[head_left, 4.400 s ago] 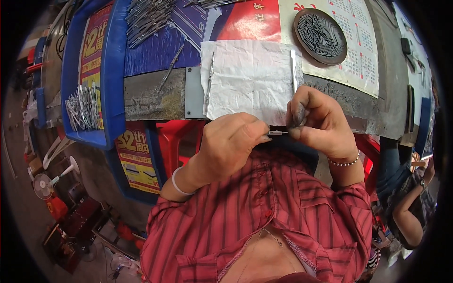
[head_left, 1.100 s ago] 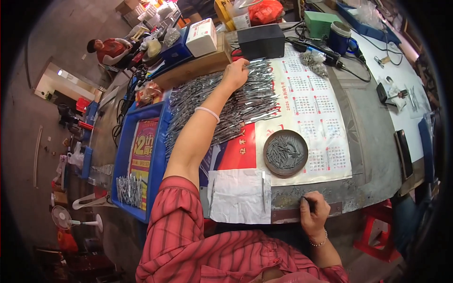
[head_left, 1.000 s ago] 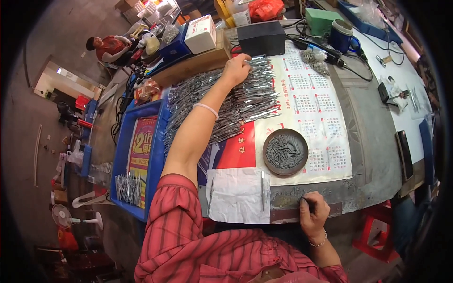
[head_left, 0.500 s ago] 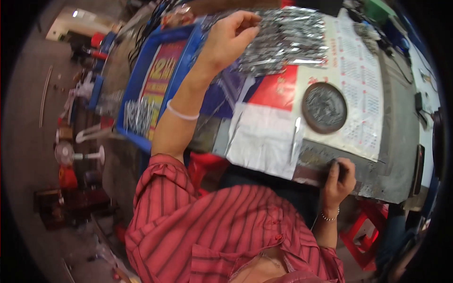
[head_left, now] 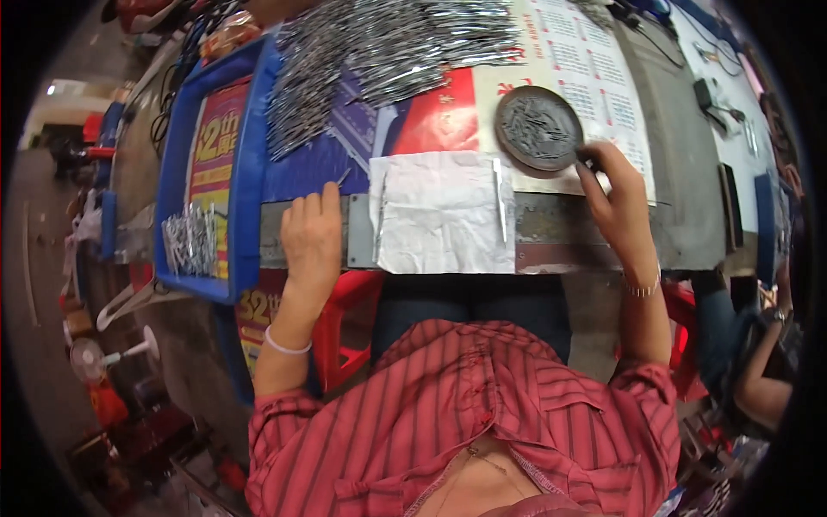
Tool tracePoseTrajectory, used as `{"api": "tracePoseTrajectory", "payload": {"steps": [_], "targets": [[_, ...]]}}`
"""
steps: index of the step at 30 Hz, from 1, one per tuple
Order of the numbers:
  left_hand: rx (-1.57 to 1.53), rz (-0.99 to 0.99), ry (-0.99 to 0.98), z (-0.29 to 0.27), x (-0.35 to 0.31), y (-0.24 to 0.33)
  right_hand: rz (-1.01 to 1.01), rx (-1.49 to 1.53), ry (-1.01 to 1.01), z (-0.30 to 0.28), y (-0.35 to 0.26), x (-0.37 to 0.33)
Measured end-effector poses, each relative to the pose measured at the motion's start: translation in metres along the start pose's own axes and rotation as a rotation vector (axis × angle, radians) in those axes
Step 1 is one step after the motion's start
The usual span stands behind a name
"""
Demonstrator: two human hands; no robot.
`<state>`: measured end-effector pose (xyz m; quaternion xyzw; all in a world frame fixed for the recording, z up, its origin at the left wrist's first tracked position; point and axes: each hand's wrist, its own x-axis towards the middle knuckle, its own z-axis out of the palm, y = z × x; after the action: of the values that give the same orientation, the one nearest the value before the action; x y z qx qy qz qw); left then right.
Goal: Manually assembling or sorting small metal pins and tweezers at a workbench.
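Note:
My left hand point(head_left: 312, 234) is closed near the table's front edge, left of a creased white cloth point(head_left: 439, 215). A thin metal piece point(head_left: 345, 177) juts out by its fingertips. At the right rim of a round brown dish point(head_left: 506, 153), my right hand point(head_left: 617, 196) has its thumb and fingers drawn together; something dark shows at the tips, and what they hold is hidden. Small grey pins point(head_left: 543, 129) fill the dish. A slim metal tool point(head_left: 500, 202) lies along the cloth's right side. Beyond my left hand spreads a broad heap of shiny thin metal rods point(head_left: 388, 56).
A blue tray point(head_left: 248, 172) on the left holds a bundle of metal rods point(head_left: 191, 243) on printed paper. Printed sheets point(head_left: 603, 86) cover part of the grey table point(head_left: 689, 215). Red stools point(head_left: 340, 332) stand below. Another person's arm point(head_left: 762, 379) shows at the far right.
My left hand has come back from the rod heap to the table's front edge. My right hand has moved forward from the front edge to the dish. The whole view has shifted.

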<state>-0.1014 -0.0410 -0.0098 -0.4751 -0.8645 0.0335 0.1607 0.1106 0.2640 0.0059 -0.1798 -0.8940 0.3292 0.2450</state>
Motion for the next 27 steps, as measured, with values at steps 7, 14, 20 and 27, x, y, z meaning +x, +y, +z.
{"api": "tracePoseTrajectory", "payload": {"steps": [7, 14, 20, 27], "targets": [[-0.613, -0.169, 0.083, -0.018, -0.015, -0.009, -0.095, -0.261, -0.257, 0.016, 0.032, 0.061], [-1.483, -0.526, -0.022, -0.039, -0.05, 0.023, -0.131, -0.425, -0.395, 0.026, 0.031, 0.085], [-1.843, -0.437, -0.094, -0.045, -0.046, 0.054, -0.169, -0.425, -0.435, 0.021, 0.035, 0.093], [-2.121, -0.308, -0.205, -0.042, -0.033, 0.08, 0.158, 0.231, -0.297, -0.015, 0.035, 0.073]]}}
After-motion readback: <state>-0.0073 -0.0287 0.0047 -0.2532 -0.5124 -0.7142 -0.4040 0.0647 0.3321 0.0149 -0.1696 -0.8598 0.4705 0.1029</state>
